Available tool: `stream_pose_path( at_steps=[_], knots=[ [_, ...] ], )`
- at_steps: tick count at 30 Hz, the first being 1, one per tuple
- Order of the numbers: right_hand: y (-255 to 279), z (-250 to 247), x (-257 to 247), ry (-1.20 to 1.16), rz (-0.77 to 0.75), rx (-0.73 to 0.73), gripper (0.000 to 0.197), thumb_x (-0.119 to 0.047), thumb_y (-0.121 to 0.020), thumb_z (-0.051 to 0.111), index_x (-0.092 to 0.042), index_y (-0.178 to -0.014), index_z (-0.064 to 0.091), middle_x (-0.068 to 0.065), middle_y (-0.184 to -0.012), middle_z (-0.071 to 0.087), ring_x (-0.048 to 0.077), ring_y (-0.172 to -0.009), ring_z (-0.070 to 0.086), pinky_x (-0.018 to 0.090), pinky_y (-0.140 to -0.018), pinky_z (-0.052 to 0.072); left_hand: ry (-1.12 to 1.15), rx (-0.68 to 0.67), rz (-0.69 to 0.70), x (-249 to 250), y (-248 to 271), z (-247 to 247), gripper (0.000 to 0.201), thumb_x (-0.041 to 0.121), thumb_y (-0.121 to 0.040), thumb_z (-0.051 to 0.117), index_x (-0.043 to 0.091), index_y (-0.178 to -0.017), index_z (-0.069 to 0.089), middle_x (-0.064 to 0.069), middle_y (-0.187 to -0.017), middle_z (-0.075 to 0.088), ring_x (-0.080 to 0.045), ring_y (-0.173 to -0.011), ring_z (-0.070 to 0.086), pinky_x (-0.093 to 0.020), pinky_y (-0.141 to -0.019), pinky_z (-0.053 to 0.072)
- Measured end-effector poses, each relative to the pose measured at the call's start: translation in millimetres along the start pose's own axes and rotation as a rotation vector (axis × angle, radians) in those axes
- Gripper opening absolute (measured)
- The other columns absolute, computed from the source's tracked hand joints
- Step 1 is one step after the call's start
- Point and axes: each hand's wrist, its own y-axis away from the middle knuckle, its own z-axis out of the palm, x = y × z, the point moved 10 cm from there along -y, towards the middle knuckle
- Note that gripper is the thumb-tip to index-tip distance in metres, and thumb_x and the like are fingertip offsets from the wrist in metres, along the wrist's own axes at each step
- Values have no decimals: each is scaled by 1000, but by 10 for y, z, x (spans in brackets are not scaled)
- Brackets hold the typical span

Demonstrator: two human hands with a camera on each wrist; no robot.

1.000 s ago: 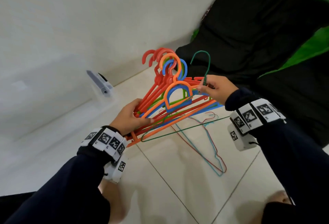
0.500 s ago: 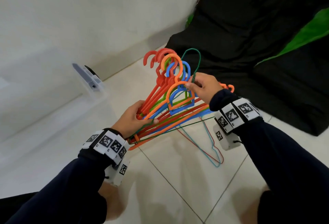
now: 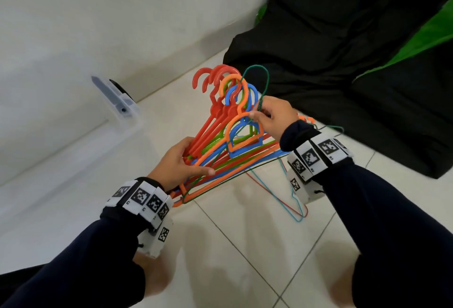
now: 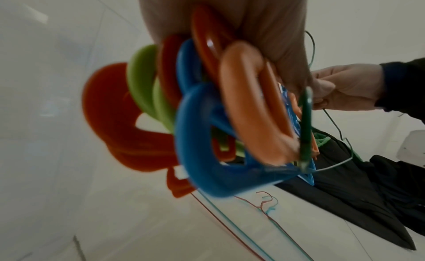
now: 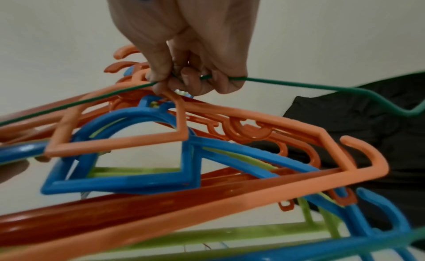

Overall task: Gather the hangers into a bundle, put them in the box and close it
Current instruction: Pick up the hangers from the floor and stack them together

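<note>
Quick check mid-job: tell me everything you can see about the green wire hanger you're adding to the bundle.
The green wire hanger is thin wire, dark green and apparently coated, far slimmer than the plastic hangers it lies against. Its open hook rises above their hooks; its lower bar runs along the stack's underside. One shoulder shows a notch bend in the right wrist view. The right hand pinches it at the neck, and the left hand grips the stack's left end. It is held above the floor.

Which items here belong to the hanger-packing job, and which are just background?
Job:
- plastic hangers, gripped by left hand
- green wire hanger, pinched by right hand
- wire hangers on floor
- clear box

Background:
- black cloth
- wall
</note>
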Motion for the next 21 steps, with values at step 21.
stream_pose_path(
  at_steps=[21],
  knots=[
    [281,-94,1630,-477,491,601,18,-21,-84,63,-8,-98,63,9,-99,65,-2,-79,57,7,-72,43,-70,-6,-48,-293,-456,95,56,16,-71,76,26,-116,43,15,-99,60,-2,-84,65,-12,-62,52]
  ],
)
